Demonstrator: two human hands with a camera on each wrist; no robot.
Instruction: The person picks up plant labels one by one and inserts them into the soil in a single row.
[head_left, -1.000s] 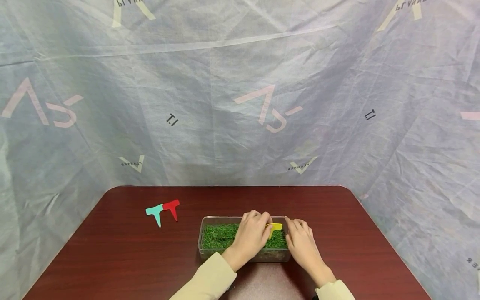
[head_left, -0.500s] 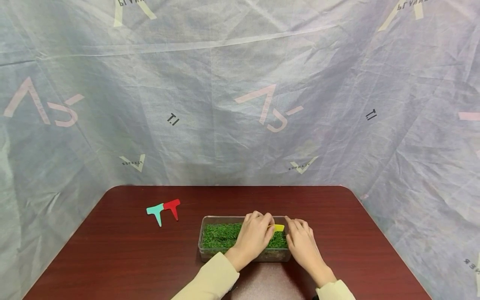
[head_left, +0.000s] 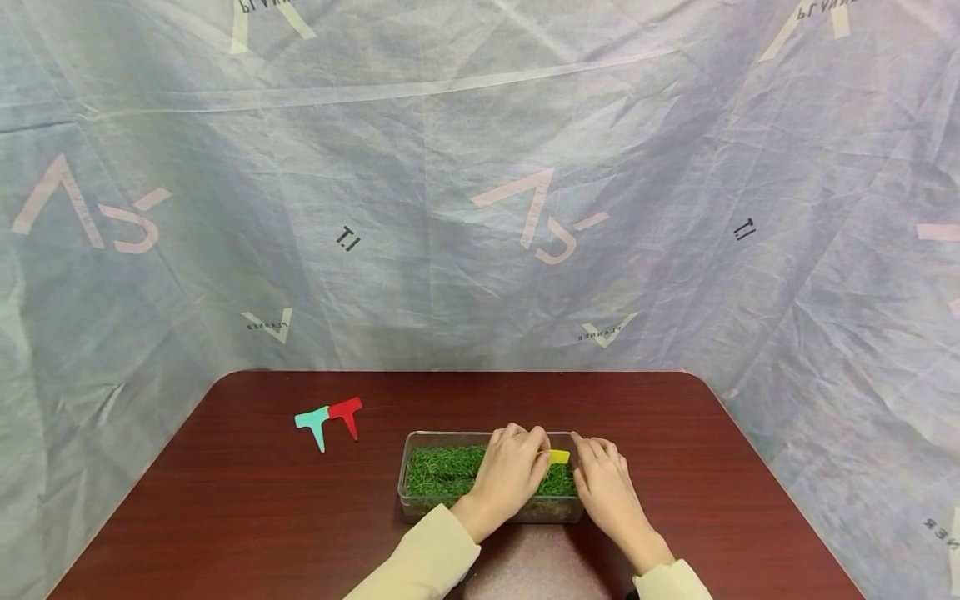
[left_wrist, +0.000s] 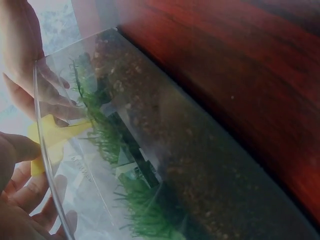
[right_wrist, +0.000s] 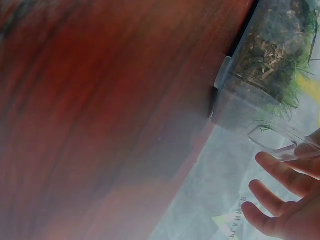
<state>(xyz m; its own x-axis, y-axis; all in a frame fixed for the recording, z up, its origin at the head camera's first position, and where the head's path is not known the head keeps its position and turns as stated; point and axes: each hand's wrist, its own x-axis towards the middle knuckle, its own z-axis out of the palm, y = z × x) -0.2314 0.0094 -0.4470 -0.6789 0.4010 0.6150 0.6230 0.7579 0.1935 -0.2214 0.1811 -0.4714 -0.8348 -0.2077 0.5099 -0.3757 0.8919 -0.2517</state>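
Observation:
My left hand (head_left: 512,468) pinches a yellow T-shaped plant label (head_left: 558,457) by its head, over the right part of a clear plastic box (head_left: 487,510) of green grass (head_left: 446,471). In the left wrist view the stem of the yellow label (left_wrist: 70,132) points at the grass (left_wrist: 102,130), seen through the clear wall; whether its tip is in the soil I cannot tell. My right hand (head_left: 606,483) rests at the right end of the box, with fairly straight fingers (right_wrist: 285,175) touching its rim (right_wrist: 255,131). A turquoise label (head_left: 313,425) and a red label (head_left: 347,415) lie to the left.
The box stands on a dark red wooden table (head_left: 225,500). Grey printed cloth (head_left: 420,208) hangs behind the table and at both sides. Soil (right_wrist: 262,57) shows under the grass.
The yellow label has gone lower toward the grass, and my left hand has shifted slightly right with it. My right hand has stayed at the box's right end.

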